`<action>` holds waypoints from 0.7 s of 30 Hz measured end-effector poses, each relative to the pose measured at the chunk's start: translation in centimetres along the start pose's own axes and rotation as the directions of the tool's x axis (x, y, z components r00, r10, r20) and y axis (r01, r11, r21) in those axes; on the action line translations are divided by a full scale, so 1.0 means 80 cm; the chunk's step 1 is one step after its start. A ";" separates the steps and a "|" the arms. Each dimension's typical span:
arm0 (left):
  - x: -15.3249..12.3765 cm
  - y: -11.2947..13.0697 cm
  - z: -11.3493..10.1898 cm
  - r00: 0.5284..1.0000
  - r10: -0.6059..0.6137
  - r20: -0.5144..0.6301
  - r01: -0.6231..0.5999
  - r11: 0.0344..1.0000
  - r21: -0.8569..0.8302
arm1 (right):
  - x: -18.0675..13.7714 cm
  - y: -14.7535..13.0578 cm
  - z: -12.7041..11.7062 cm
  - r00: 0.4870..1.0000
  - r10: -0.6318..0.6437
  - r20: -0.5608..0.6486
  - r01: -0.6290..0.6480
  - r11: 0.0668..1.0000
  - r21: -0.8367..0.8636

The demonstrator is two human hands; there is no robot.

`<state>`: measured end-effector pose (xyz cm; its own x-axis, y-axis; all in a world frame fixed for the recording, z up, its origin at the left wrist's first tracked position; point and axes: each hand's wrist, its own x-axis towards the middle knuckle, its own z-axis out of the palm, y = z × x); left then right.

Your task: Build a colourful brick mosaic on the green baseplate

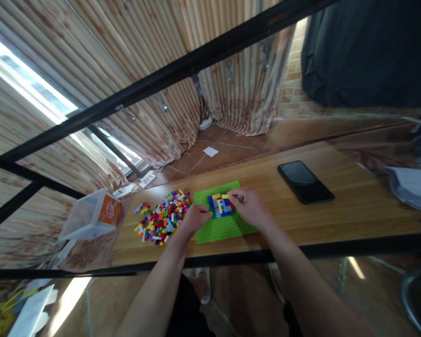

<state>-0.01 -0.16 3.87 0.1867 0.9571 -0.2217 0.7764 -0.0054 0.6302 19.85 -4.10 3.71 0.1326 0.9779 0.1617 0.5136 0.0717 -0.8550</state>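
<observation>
The brick build (pixel 220 206) lies between the left hand (pixel 195 217) and the nearer right hand (pixel 251 207); they are apart from each other, but whether they grip bricks, I cannot tell.

Offers no readable text: bears blurred white lettering on 1 orange label (pixel 109 210) of the clear plastic box (pixel 80 219), left of the wooden tabletop (pixel 340 222), and small dark print on 1 white card (pixel 147 179) near the window (pixel 37 82), both too indistinct to make out.
</observation>
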 end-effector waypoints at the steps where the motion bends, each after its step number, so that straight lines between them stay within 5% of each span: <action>1: 0.000 -0.005 -0.002 1.000 -0.003 -0.012 0.002 0.999 -0.048 | -0.001 0.000 0.002 0.999 -0.015 0.033 0.016 0.999 -0.029; 12: 0.003 -0.030 0.009 0.993 0.030 -0.118 -0.088 0.846 -0.527 | -0.002 -0.009 0.046 0.982 0.029 0.189 0.010 0.979 -0.204; 21: 0.001 -0.020 0.021 0.985 0.134 -0.108 -0.162 0.933 -0.321 | -0.006 -0.010 0.058 0.998 0.052 0.044 -0.036 0.951 -0.306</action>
<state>-0.22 -0.57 1.54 0.2231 0.9733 -0.0535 0.5009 -0.0674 0.8629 15.46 -3.73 2.05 0.1220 0.9880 0.0951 0.7430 -0.0273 -0.6687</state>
